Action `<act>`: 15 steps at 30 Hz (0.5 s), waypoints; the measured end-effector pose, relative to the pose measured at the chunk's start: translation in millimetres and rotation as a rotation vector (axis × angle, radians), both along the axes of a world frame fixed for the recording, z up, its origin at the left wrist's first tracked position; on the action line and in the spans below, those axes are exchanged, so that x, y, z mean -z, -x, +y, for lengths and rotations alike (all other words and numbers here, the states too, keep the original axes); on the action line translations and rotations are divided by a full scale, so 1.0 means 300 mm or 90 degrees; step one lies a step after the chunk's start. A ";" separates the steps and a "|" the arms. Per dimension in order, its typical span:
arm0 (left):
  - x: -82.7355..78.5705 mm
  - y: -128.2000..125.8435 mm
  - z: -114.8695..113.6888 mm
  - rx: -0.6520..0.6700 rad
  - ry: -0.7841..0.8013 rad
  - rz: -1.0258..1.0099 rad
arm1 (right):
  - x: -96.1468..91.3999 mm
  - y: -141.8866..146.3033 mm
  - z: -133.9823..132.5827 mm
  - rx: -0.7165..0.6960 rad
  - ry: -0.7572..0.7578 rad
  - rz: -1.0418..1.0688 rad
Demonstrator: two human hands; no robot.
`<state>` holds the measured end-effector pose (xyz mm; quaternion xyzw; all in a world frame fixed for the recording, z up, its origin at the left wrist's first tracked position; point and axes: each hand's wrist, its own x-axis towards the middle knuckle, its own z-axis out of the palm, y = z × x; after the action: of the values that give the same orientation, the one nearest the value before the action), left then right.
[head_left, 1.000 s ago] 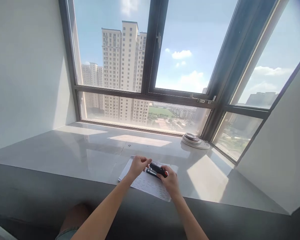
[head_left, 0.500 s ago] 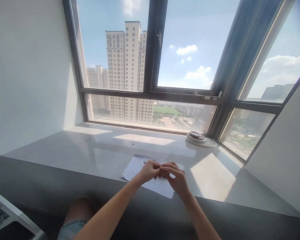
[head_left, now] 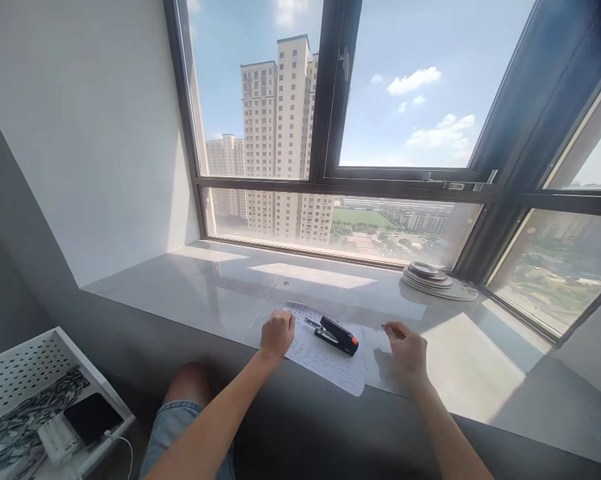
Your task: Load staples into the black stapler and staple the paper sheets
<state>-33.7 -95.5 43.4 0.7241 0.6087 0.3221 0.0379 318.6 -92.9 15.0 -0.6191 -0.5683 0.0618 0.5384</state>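
Observation:
A black stapler with an orange end lies on printed sheets of paper at the front of a grey window ledge. My left hand rests on the left part of the paper with its fingers curled in a loose fist. My right hand lies on the ledge to the right of the paper, clear of the stapler, fingers bent with thumb and forefinger close together; whether they pinch anything is too small to tell.
A stack of round flat discs sits at the back right by the window frame. Two tiny staples lie further back on the ledge. At lower left a white perforated tray holds a phone, a power strip and small grey pieces.
Both hands have let go of the stapler, which now lies on the paper. My right hand moved right onto the ledge. The view swung left, bringing the white tray into sight.

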 end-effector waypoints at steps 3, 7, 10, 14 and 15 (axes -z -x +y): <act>0.059 0.104 0.039 -0.134 0.058 0.089 | 0.039 -0.167 0.091 0.101 0.123 -0.007; 0.082 0.124 0.056 -0.153 0.096 0.112 | 0.043 -0.253 0.178 0.126 0.174 -0.066; 0.082 0.110 0.055 -0.156 0.099 0.126 | 0.045 -0.257 0.238 0.122 0.223 -0.103; 0.089 0.106 0.052 -0.166 0.102 0.129 | 0.081 -0.280 0.306 0.084 0.232 -0.058; 0.091 0.106 0.052 -0.168 0.103 0.126 | 0.094 -0.293 0.320 0.085 0.212 -0.042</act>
<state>-65.5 -80.1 16.1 0.6606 0.7232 0.2012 -0.0066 406.6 3.1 -13.1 -0.7377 -0.5254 0.0986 0.4123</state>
